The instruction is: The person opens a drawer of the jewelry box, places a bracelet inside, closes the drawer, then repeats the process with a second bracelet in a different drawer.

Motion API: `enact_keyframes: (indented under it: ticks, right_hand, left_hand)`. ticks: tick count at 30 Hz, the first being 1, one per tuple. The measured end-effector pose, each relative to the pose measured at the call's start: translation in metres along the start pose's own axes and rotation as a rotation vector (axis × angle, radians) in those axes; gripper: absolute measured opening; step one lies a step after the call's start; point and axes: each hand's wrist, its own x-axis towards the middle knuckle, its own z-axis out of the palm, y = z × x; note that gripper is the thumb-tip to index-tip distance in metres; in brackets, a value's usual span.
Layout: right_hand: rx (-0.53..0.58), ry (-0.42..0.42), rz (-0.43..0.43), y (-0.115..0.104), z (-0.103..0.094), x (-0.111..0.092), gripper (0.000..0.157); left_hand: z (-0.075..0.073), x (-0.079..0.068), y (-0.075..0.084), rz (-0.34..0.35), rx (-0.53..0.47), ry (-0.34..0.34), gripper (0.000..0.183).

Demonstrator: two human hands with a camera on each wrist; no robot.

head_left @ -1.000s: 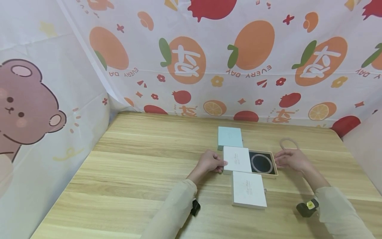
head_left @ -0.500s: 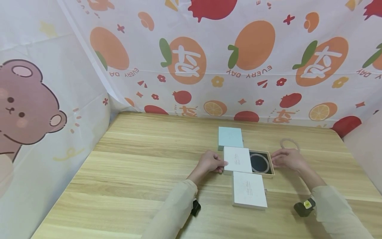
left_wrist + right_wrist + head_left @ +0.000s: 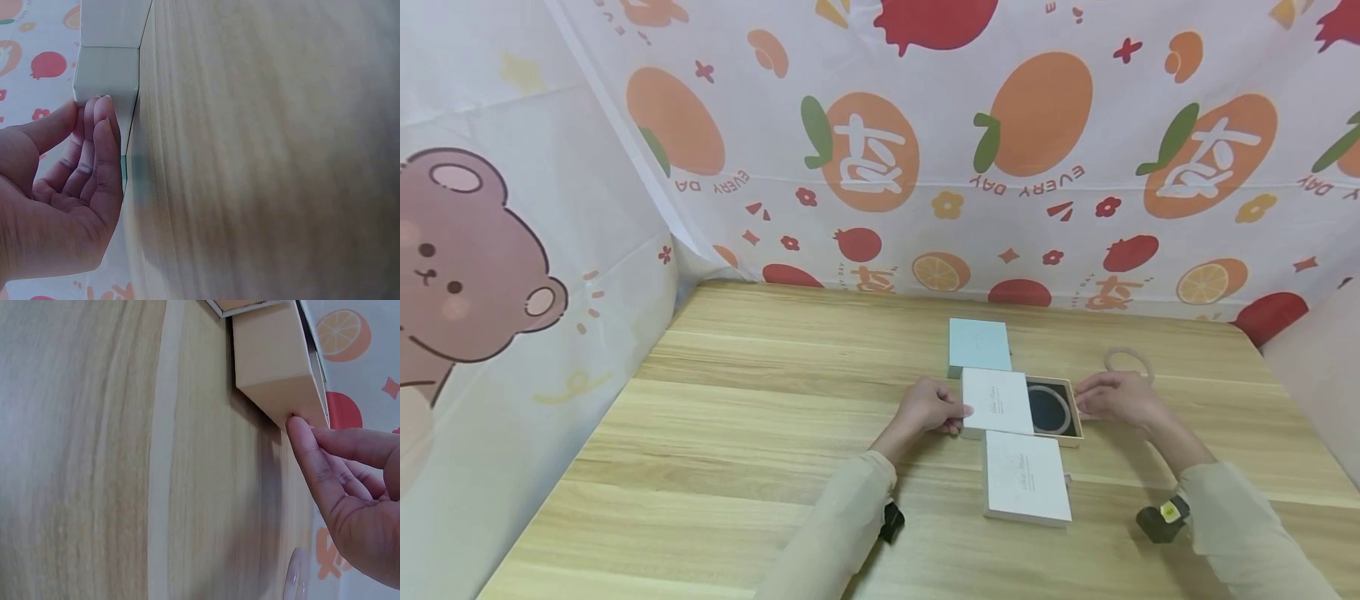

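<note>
My left hand (image 3: 928,407) grips the left edge of the white middle box (image 3: 996,400), thumb on top and fingertips against its side wall. From the box's right side a cream-edged drawer (image 3: 1062,442) sticks partly out. Inside, on a dark pad, lies a pale bangle (image 3: 1067,410), partly covered by the sleeve. Extended fingertips of my right hand (image 3: 1122,398) press the drawer's outer end wall, plainly seen in the right wrist view, where the drawer (image 3: 272,353) is peach-coloured. A second pale bangle (image 3: 1126,350) lies behind the right hand, partly hidden by it.
A light blue box (image 3: 979,343) sits behind the middle box, and another white box (image 3: 1026,479) with a small tab on its right side lies in front. All rest on the wood-grain table (image 3: 760,400). A fruit-printed cloth (image 3: 880,225) hangs at the back.
The drawer has slid left, further into the white sleeve, covering more of the bangle inside. My right hand has moved left with it. The left hand stays in place on the box.
</note>
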Motion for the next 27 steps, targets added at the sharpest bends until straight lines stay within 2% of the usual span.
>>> enact_keyframes:
  ticks: [13,27]
  right_hand:
    - [-0.041,-0.007,0.033,-0.0051,0.0044,0.0055,0.035]
    - [-0.047,-0.014,0.038,-0.0081,0.0077,0.0083,0.03]
  left_hand:
    - [-0.0008,-0.0014,0.0001,0.024,-0.009,-0.002,0.016]
    - [-0.0007,-0.001,0.0011,0.012,-0.002,-0.005,0.018]
